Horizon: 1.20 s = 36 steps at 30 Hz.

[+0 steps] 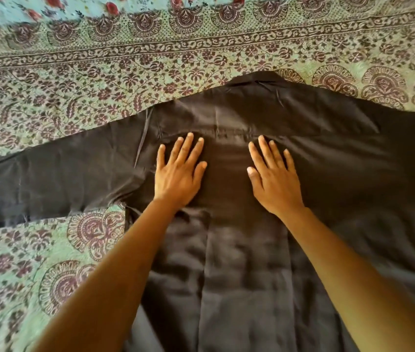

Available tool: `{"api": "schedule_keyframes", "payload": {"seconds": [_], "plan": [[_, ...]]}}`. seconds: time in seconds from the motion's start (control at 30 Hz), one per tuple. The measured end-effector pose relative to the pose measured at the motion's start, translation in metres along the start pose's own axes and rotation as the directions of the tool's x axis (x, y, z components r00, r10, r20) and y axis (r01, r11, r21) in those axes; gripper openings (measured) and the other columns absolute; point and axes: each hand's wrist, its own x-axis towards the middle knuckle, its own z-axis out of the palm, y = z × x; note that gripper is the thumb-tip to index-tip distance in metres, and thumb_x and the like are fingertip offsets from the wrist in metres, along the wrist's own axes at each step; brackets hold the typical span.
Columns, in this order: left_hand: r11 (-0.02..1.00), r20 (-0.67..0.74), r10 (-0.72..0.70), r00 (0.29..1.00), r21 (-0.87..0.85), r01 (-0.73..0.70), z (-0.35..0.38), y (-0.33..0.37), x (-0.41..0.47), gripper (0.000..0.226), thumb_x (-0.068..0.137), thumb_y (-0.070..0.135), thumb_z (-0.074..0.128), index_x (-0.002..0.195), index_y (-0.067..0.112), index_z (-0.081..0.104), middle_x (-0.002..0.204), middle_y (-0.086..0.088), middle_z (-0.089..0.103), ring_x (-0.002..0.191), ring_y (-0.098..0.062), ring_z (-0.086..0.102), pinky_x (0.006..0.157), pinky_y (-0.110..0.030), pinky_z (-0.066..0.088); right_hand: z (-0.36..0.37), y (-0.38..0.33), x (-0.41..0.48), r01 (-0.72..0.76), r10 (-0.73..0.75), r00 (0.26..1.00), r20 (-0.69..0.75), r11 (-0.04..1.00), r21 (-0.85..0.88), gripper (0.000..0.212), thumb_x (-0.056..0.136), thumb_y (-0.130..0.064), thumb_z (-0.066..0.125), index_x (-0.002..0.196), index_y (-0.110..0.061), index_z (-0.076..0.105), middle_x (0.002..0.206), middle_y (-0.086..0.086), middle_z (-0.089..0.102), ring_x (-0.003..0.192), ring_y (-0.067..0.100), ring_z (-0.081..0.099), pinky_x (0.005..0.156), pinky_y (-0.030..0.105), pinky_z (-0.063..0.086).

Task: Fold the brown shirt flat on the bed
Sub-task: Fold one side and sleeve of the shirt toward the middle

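Shirt (239,250) hem cut off below frame

Plain dark brown shirt (239,237), no print. Under it, green bedspread (49,80) with maroon floral and paisley block print.

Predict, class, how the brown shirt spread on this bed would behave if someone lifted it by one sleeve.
The brown shirt would probably droop limply: it lies in soft wrinkles and follows the bedspread. It looks thin and light, since seams and folds show through. Its slight sheen hints it may slide; the left hand and right hand press flat on it.
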Motion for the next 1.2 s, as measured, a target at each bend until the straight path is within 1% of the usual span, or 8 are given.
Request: {"api": "schedule_keyframes", "payload": {"seconds": [0.17,0.37,0.47,0.57,0.7,0.83,0.93,1.2], "plan": [[0.947,0.007,-0.32,0.948,-0.009,0.32,-0.022,-0.031,-0.003,0.054,0.099,0.041,0.019,0.149,0.023,0.008,0.158,0.0,0.003,0.145,-0.017,-0.001,0.116,-0.049,-0.006,-0.013,-0.012,0.001,-0.071,0.071,0.992,0.107,0.997,-0.004,0.054,0.099,-0.039,0.019,0.148,-0.021,0.003,0.157,0.003,-0.006,0.144,0.02,-0.005,0.115,0.041,-0.005],[0.992,0.04,-0.07,0.997,-0.107,0.074,-0.002,0.061,-0.113,0.058,0.092,0.043,0.025,0.145,0.02,0.029,0.153,-0.003,0.027,0.141,-0.021,0.026,0.113,-0.05,0.017,0.0,-0.035,-0.075,0.06,-0.062,0.996,0.069,0.998,0.033,0.061,0.092,-0.039,0.018,0.145,-0.009,0.023,0.154,0.008,0.02,0.141,0.022,0.021,0.113,0.042,0.015],[0.968,0.04,-0.233,0.972,-0.083,0.236,0.007,0.034,-0.155,0.058,0.093,0.045,0.026,0.145,0.02,0.03,0.152,-0.001,0.029,0.14,-0.019,0.028,0.114,-0.044,0.011,0.004,-0.028,-0.08,0.028,-0.026,0.994,0.107,0.999,-0.021,0.066,0.09,-0.045,0.006,0.147,-0.014,0.009,0.156,0.002,0.007,0.144,0.016,0.006,0.115,0.039,0.004],[0.901,0.036,-0.43,0.902,-0.041,0.432,0.004,-0.017,-0.196,0.064,0.091,0.049,0.011,0.148,0.02,0.015,0.156,0.002,0.014,0.143,-0.012,0.01,0.117,-0.042,0.0,0.003,-0.036,-0.078,-0.017,0.031,0.984,0.177,0.997,-0.078,0.061,0.095,-0.044,0.007,0.147,-0.015,-0.001,0.157,0.001,-0.005,0.144,0.014,-0.006,0.116,0.037,-0.003],[0.819,0.002,-0.568,0.823,-0.1,0.565,-0.007,-0.027,-0.236,0.069,0.088,0.051,0.001,0.148,0.019,0.008,0.155,0.006,0.0,0.143,-0.009,0.0,0.115,-0.043,-0.006,-0.005,-0.066,-0.105,-0.057,0.057,0.995,0.085,0.998,0.004,0.064,0.093,-0.043,0.013,0.147,-0.009,0.014,0.156,0.011,0.01,0.144,0.023,0.01,0.115,0.041,0.004],[0.94,-0.009,-0.321,0.947,-0.127,0.317,-0.003,0.044,-0.271,0.059,0.092,0.043,0.025,0.144,0.014,0.032,0.151,-0.004,0.03,0.139,-0.017,0.028,0.113,-0.043,0.012,0.005,-0.097,-0.183,0.145,-0.146,0.987,0.073,0.989,0.024,0.059,0.091,-0.035,0.028,0.144,-0.007,0.029,0.151,0.013,0.025,0.139,0.025,0.026,0.112,0.042,0.015],[0.978,0.081,-0.165,0.983,-0.119,0.174,0.011,0.071,-0.307,0.058,0.091,0.043,0.033,0.142,0.017,0.035,0.15,-0.001,0.033,0.137,-0.017,0.034,0.112,-0.044,0.016,0.015,-0.092,-0.227,0.137,-0.136,0.985,0.104,0.991,-0.006,0.059,0.091,-0.036,0.029,0.143,-0.007,0.031,0.15,0.013,0.029,0.137,0.026,0.031,0.111,0.042,0.017],[0.835,0.059,-0.549,0.834,-0.021,0.55,0.004,-0.007,-0.378,0.061,0.095,0.049,0.013,0.146,0.017,0.019,0.152,-0.002,0.029,0.14,-0.016,0.024,0.113,-0.044,0.006,0.016,-0.098,-0.238,0.081,-0.076,0.987,0.144,0.996,-0.031,0.063,0.091,-0.04,0.024,0.142,-0.004,0.031,0.149,0.017,0.029,0.136,0.031,0.032,0.109,0.043,0.013]]}}
